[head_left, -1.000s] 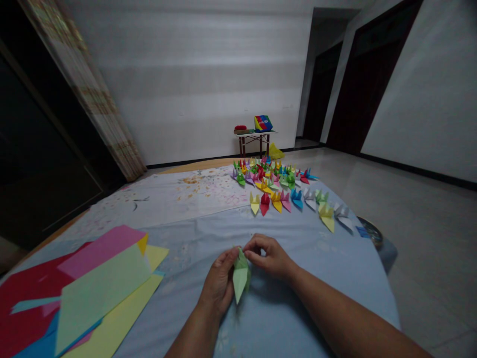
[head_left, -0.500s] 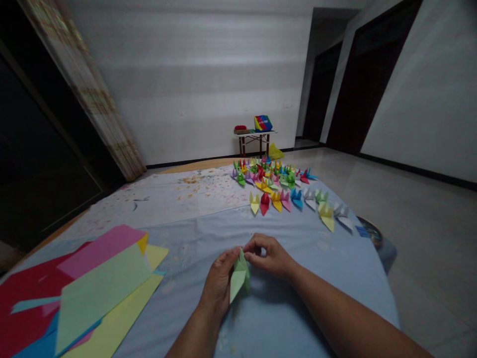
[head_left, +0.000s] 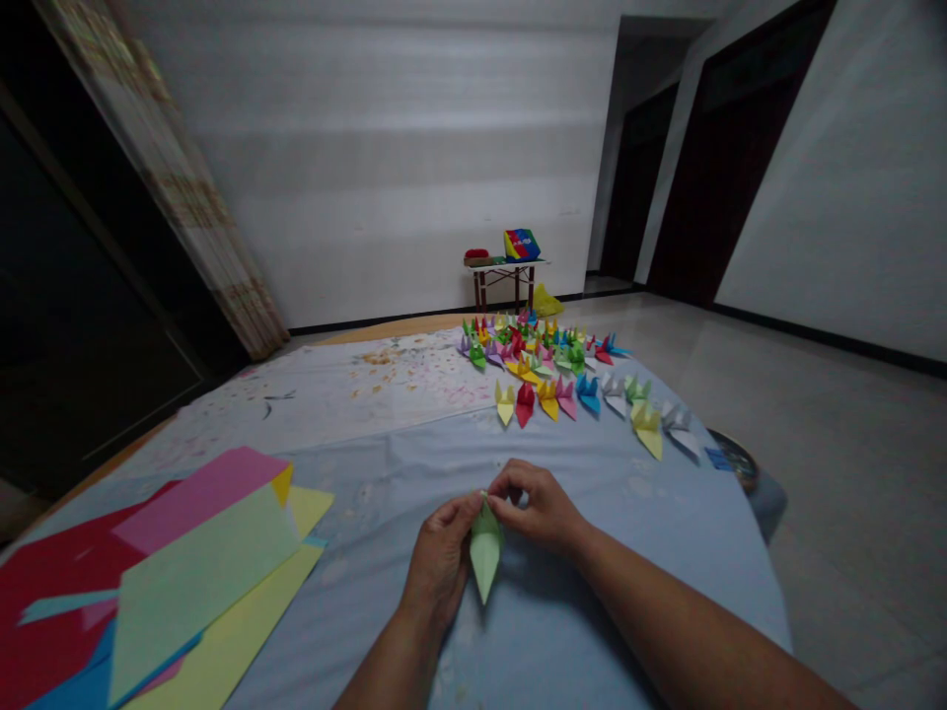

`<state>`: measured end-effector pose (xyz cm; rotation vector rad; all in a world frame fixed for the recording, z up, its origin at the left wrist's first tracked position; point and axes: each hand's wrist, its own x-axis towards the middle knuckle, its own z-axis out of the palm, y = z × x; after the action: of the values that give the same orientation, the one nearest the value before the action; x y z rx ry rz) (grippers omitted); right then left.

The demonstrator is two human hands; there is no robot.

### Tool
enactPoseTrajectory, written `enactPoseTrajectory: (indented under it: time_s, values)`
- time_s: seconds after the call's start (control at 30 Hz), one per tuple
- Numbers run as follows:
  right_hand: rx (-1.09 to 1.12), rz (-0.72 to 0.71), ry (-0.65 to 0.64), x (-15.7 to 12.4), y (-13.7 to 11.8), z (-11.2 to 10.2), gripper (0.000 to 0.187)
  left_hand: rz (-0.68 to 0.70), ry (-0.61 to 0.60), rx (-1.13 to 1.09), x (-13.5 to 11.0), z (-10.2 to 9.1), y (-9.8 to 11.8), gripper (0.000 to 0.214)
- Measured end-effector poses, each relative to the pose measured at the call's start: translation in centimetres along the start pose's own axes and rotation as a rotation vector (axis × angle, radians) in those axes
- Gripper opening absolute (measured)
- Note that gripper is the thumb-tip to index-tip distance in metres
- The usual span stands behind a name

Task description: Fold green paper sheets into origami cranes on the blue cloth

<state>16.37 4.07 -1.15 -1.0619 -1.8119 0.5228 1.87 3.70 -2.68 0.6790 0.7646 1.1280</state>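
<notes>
Beyond the hands [head_left: 529, 503], rainbow box [head_left: 522, 245] — print unreadable

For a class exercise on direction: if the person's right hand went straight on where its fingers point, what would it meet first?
The folded pale green paper, which the right hand already pinches near its top; the left hand lies just beyond it, though depth is hard to judge.

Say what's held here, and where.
A pale green origami piece, pinched at its top end by the fingers of the left hand and right hand; its pointed lower end hangs free.
</notes>
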Motion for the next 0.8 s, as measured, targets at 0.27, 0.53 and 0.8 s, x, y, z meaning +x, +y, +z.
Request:
enactPoseTrajectory:
  time_s: [0.27, 0.53, 0.8]
  values:
    - [0.013, -0.019, 0.021, -0.03, 0.1, 0.06, 0.005, -0.003, 0.014, 0.006, 0.1, -0.14, -0.07, 0.026]
    - [0.086, 0.054, 0.013, 0.03, 0.14, 0.11, 0.006, 0.002, -0.023, -0.007, 0.11, -0.25, -0.15, 0.02]
    - [0.101, 0.077, -0.008, 0.04, 0.23, 0.17, 0.007, 0.003, -0.026, 0.002, 0.0, -0.2, -0.14, 0.019]
